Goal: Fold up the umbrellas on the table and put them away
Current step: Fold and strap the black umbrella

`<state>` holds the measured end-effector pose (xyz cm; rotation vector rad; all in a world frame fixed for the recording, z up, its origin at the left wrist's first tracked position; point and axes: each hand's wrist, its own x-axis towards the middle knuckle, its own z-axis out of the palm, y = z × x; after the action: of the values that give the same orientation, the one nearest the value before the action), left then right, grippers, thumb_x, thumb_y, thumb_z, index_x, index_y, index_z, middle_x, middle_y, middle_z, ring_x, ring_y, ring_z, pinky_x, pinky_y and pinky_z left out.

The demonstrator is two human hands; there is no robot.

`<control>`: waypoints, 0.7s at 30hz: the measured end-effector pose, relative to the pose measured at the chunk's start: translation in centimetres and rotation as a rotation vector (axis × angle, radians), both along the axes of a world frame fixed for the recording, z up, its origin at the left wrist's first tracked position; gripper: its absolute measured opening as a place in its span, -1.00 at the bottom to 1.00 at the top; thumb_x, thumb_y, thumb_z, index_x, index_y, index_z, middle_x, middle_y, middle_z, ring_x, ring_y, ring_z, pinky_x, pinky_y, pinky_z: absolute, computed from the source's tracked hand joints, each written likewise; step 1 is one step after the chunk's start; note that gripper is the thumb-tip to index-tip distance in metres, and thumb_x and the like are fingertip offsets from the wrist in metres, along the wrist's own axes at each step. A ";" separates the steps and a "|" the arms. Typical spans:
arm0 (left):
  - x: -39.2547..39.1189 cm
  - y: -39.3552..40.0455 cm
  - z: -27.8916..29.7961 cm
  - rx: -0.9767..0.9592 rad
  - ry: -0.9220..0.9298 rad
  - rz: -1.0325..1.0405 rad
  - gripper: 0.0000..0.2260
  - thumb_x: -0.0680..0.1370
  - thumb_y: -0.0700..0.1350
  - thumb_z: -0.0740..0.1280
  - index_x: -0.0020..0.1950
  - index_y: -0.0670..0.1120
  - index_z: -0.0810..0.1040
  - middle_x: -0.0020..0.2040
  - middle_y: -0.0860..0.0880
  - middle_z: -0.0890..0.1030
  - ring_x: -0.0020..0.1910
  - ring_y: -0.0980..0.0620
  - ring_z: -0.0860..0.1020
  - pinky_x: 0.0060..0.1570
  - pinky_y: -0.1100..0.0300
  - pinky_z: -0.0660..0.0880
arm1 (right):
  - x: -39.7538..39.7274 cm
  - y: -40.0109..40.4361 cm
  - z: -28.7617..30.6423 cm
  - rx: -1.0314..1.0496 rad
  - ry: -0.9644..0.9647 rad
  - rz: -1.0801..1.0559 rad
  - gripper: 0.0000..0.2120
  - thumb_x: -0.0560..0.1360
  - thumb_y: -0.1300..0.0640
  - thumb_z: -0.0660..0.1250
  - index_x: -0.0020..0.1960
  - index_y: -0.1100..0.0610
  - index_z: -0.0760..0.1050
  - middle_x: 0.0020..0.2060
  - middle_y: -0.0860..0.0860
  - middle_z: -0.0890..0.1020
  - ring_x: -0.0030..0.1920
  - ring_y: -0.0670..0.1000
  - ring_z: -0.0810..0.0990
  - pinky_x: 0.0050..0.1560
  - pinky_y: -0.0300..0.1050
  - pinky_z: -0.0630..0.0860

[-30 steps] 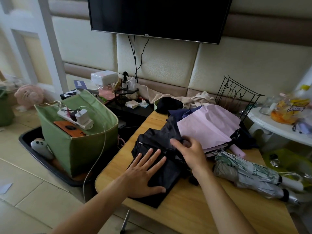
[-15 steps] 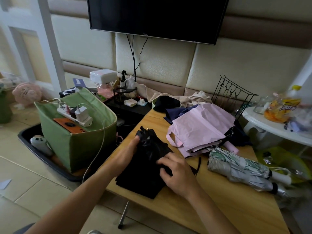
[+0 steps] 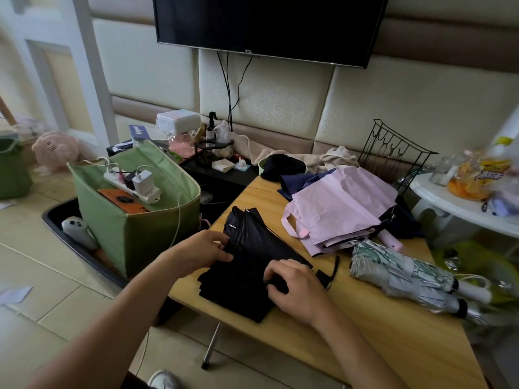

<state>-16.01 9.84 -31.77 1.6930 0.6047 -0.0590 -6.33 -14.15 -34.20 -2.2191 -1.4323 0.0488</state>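
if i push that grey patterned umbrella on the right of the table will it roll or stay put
The grey patterned umbrella is bundled roughly round, so it would probably roll a little. Its loose, bunched fabric looks soft and would likely drag and stop it. It lies near the table edge, so it could drop off.

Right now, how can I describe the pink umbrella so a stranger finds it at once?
Start at the wooden table under the television. At its far side lies the pink umbrella, loosely folded flat, behind the black umbrella and the pale patterned umbrellas. It alone is plain pink.
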 end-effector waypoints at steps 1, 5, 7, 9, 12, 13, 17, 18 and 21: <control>-0.1 0.5 0.0 -0.005 0.026 -0.027 -0.52 0.50 -0.40 0.44 0.40 -0.16 0.49 0.14 -0.22 0.67 0.10 -0.15 0.68 0.15 -0.03 0.62 | 0.1 -0.1 0.0 0.000 0.019 -0.001 -0.94 0.54 0.06 0.34 0.00 -0.03 0.52 -0.08 -0.19 0.58 0.03 -0.15 0.49 0.05 -0.16 0.49; -0.8 1.2 0.3 0.055 0.073 -0.126 -0.53 0.49 -0.44 0.41 0.36 -0.12 0.52 0.11 -0.20 0.70 0.15 -0.19 0.66 0.28 -0.18 0.53 | 0.1 -0.4 0.7 -0.004 0.089 -0.016 -0.90 0.58 0.00 0.37 0.06 -0.01 0.54 -0.03 -0.17 0.59 0.06 -0.19 0.48 0.05 -0.28 0.46; -0.9 1.0 0.4 0.075 0.077 -0.141 -0.53 0.50 -0.45 0.39 0.36 -0.13 0.52 0.09 -0.20 0.70 0.13 -0.18 0.67 0.25 -0.13 0.56 | 0.1 -0.4 1.0 -0.001 0.128 -0.022 -0.88 0.60 -0.05 0.34 0.05 -0.02 0.53 -0.04 -0.16 0.59 0.05 -0.20 0.50 -0.01 -0.32 0.46; -0.9 0.9 0.0 0.106 0.083 -0.149 -0.49 0.49 -0.44 0.40 0.42 -0.16 0.47 0.11 -0.22 0.69 0.12 -0.17 0.67 0.18 -0.08 0.58 | 0.3 -0.2 0.9 0.070 0.162 -0.019 -0.87 0.63 -0.09 0.31 0.00 -0.04 0.52 -0.10 -0.15 0.60 -0.03 -0.16 0.57 -0.09 -0.23 0.53; -0.8 0.5 -0.2 0.152 0.070 -0.168 -0.44 0.49 -0.41 0.43 0.46 -0.18 0.42 0.16 -0.22 0.66 0.16 -0.14 0.65 0.21 -0.07 0.59 | 1.0 0.5 0.4 0.296 0.092 -0.080 -0.94 0.66 0.04 0.29 0.05 -0.01 0.53 -0.04 -0.13 0.58 -0.02 -0.13 0.58 -0.09 -0.25 0.54; -0.9 0.4 -0.3 0.154 0.064 -0.167 -0.44 0.48 -0.42 0.43 0.46 -0.18 0.42 0.19 -0.19 0.65 0.20 -0.10 0.63 0.22 -0.04 0.59 | 1.3 0.8 0.2 0.339 0.019 -0.124 -0.90 0.65 0.06 0.29 0.14 0.00 0.54 0.08 -0.12 0.58 0.09 -0.15 0.56 0.03 -0.28 0.52; -1.0 -0.1 -0.2 0.193 0.017 -0.212 -0.61 0.48 -0.43 0.41 0.26 -0.15 0.55 0.15 -0.14 0.67 0.17 -0.05 0.64 0.23 -0.03 0.59 | 2.4 2.2 0.0 0.175 -0.057 -0.194 -0.46 0.70 -0.10 0.19 0.64 -0.03 0.20 0.60 -0.18 0.20 0.62 -0.16 0.07 0.55 -0.24 0.05; -1.0 0.0 -0.3 0.199 0.009 -0.220 -0.63 0.47 -0.42 0.42 0.23 -0.13 0.56 0.13 -0.13 0.67 0.15 -0.05 0.65 0.22 -0.04 0.59 | 2.4 2.7 -0.2 0.092 -0.031 -0.187 -0.39 0.70 -0.17 0.14 0.68 -0.04 0.08 0.64 -0.18 0.08 0.64 -0.16 -0.05 0.58 -0.20 -0.02; -1.2 0.2 -0.2 0.201 -0.009 -0.235 -0.69 0.49 -0.37 0.43 0.20 -0.15 0.60 -0.03 0.01 0.70 0.01 0.04 0.67 0.08 0.12 0.61 | 2.3 3.6 -1.2 -0.133 -0.100 -0.201 -0.33 0.69 -0.28 0.02 0.70 -0.05 -0.06 0.68 -0.12 0.00 0.66 -0.08 -0.09 0.61 -0.06 -0.04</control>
<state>-17.23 9.99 -31.99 1.9530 0.4127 -0.1628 -4.00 -10.50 -35.39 -2.4957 -1.2819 -0.0370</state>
